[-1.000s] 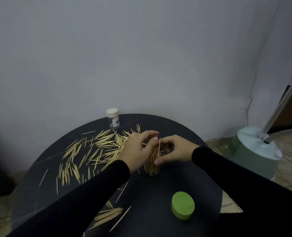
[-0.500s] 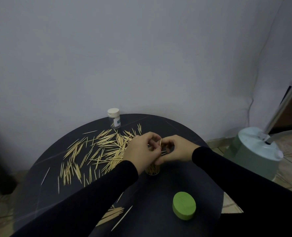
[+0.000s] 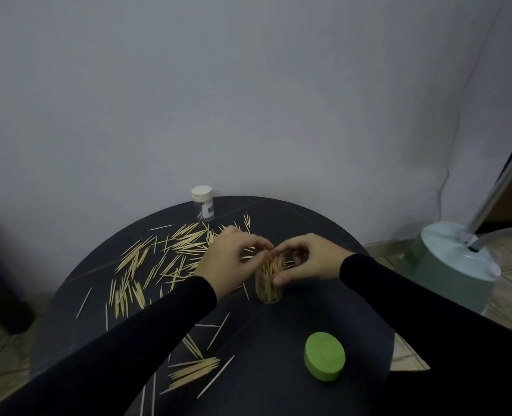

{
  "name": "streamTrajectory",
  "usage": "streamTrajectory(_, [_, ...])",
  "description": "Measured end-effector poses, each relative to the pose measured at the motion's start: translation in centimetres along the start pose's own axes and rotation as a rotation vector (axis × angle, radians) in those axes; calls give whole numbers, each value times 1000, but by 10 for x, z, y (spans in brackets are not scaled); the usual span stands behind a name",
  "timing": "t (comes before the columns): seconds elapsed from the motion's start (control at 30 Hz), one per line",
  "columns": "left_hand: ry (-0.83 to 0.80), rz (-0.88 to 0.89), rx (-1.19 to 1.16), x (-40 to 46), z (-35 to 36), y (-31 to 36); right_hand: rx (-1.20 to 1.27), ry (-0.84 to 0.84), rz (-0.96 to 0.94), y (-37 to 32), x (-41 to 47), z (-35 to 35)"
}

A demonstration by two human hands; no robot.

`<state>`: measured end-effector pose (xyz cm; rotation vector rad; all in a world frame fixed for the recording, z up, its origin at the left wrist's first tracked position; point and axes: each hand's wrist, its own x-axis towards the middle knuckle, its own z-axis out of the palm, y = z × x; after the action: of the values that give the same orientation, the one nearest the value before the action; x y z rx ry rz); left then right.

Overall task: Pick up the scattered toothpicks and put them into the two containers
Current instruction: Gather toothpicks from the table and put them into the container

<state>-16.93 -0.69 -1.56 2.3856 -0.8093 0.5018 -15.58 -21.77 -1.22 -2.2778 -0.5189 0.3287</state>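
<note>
A clear container [image 3: 268, 285] packed with upright toothpicks stands in the middle of the round black table [image 3: 323, 307]. My right hand [image 3: 307, 259] grips it, thumb on its side and fingers curled over its rim. My left hand [image 3: 232, 261] hovers just left of the rim, its curled fingertips touching the tops of the toothpicks; whether it pinches any I cannot tell. Scattered toothpicks [image 3: 158, 265] cover the table's left half, with a small bundle [image 3: 194, 370] near the front. A second clear container [image 3: 203, 207] with a white cap stands at the back edge.
A green round lid [image 3: 324, 355] lies on the table at the front right. A pale green fan base [image 3: 456, 265] with a slanted pole stands on the tiled floor to the right. A grey wall rises right behind the table.
My left hand has drawn back to the left, uncovering the container's top. My right hand keeps its hold on the container, which has not moved.
</note>
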Motion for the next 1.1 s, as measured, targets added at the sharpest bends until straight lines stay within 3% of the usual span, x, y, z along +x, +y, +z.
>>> streamTrajectory(0.13, [-113, 33, 64, -2, 4, -3, 1, 9, -5, 0, 1, 0])
streamTrajectory(0.3, [1, 71, 42, -3, -1, -4, -2, 15, -1, 0, 0, -1])
streamTrajectory(0.43, [-90, 309, 316, -12, -4, -16, 3, 11, -8, 0, -1, -1])
streamTrajectory(0.5, [-170, 348, 397, -16, -2, -21, -16, 6, -15, 0, -1, -2])
streamTrajectory(0.67, [-276, 259, 344, -15, -2, -17, -30, 8, -30, -2, -2, -2])
streamTrajectory(0.83, [-63, 229, 224, -15, -2, -11, -32, 10, -19, -4, -2, -2])
streamTrajectory(1.0, [-178, 293, 274, -18, 2, -18, -46, 11, -27, -4, -3, -2])
streamTrajectory(1.1, [-109, 235, 177, -17, 4, -14, -126, -20, -5, -3, -2, -2])
